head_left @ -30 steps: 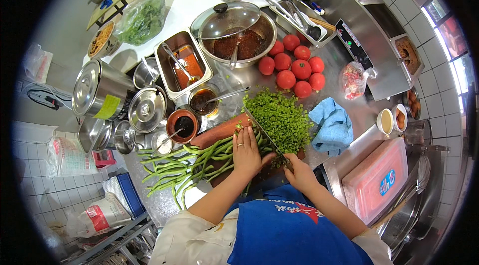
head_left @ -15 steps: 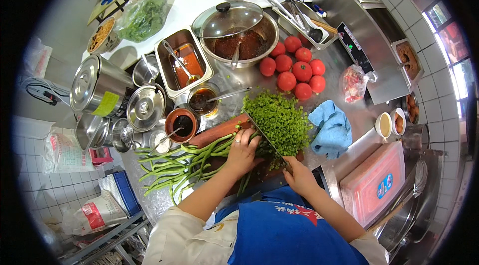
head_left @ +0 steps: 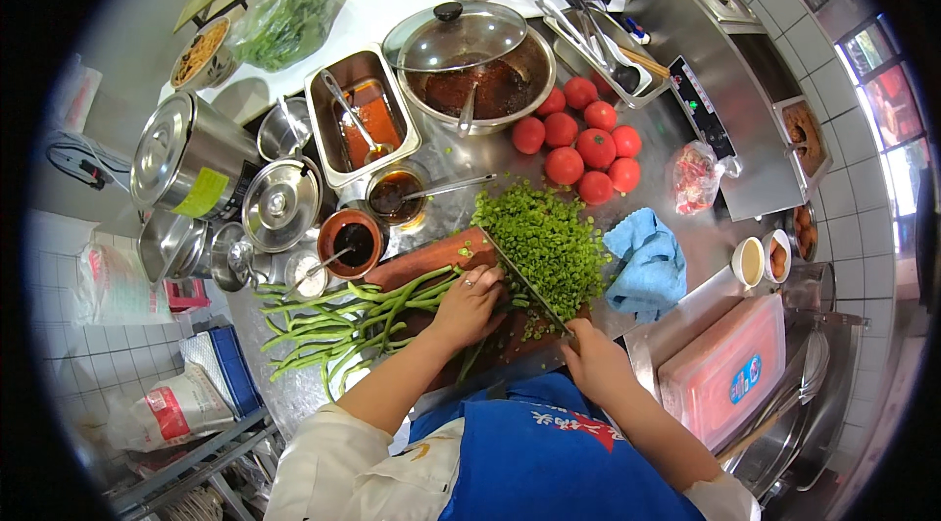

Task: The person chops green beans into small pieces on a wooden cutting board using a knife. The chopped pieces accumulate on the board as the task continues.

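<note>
Your left hand (head_left: 470, 307) lies palm down, fingers bent over the green beans (head_left: 323, 333) at the cutting board (head_left: 417, 262); its grip closure cannot be told. Your right hand (head_left: 596, 361) has its grip closed on the knife (head_left: 527, 283), blade beside the chopped green pieces (head_left: 549, 232). The beans are long, slender, fanning leftward.

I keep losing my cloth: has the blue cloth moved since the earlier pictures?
No; judged against the tomatoes, the blue cloth lies where it did; only the view shifted.
</note>
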Action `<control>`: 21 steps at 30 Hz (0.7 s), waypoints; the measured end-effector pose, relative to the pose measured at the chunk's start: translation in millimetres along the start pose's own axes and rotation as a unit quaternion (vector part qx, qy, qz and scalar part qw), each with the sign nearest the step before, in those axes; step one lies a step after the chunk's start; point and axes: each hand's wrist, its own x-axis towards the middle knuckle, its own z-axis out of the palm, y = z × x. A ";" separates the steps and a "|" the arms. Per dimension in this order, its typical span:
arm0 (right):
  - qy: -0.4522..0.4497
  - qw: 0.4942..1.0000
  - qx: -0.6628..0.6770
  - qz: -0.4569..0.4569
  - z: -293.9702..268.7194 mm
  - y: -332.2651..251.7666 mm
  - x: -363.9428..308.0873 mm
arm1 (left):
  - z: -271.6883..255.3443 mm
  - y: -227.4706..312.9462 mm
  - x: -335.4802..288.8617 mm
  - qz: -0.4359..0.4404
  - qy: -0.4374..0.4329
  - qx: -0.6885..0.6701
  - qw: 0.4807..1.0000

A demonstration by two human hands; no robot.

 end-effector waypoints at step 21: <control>-0.044 0.999 -0.003 -0.002 10.7 -3.6 10.6 | -6.7 4.2 -2.1 -0.081 -0.042 -0.088 0.992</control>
